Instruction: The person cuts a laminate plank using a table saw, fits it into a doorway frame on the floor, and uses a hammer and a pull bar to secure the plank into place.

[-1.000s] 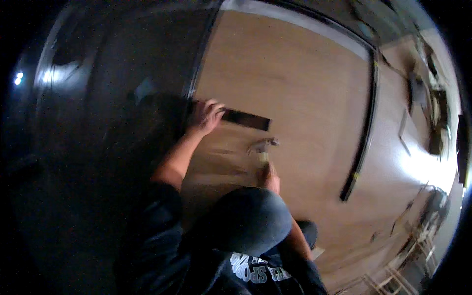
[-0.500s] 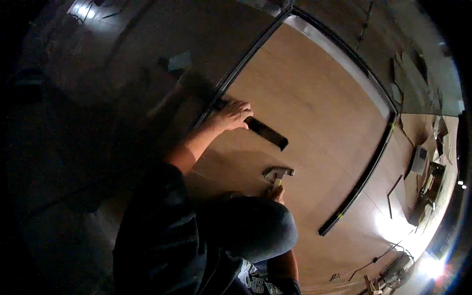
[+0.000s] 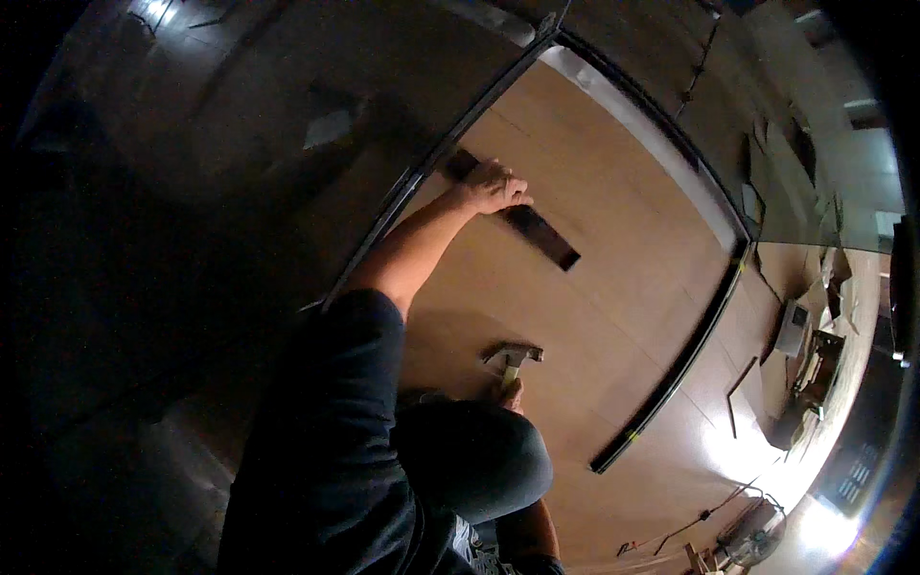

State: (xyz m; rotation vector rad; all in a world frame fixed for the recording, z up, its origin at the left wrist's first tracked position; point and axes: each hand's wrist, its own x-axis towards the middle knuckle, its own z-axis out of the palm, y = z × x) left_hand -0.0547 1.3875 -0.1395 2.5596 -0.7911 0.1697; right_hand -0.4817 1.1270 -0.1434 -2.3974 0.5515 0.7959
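My left hand (image 3: pixel 495 187) is closed around the middle of a short, dark, flat bar (image 3: pixel 542 236). The bar slants from upper left to lower right over the tan floor panel, and its upper end is near the black rail (image 3: pixel 479 103) on the left. Below it, my right hand (image 3: pixel 513 395) grips a claw hammer (image 3: pixel 515 359) by its light-coloured handle, head pointing away from me. My bent knee (image 3: pixel 479 450) hides part of my right arm.
More black rail (image 3: pixel 671 125) runs along the far right, and another length (image 3: pixel 685 359) with yellow marks lies at the right. Boxes and offcuts (image 3: pixel 815 364) are beyond it. A bright lamp (image 3: pixel 834 527) shines at the lower right, near a cable (image 3: pixel 704 516).
My left hand has moved the dark bar away and to the right, off the left rail and further over the panel. The hammer stays in my right hand; the whole view has shifted slightly.
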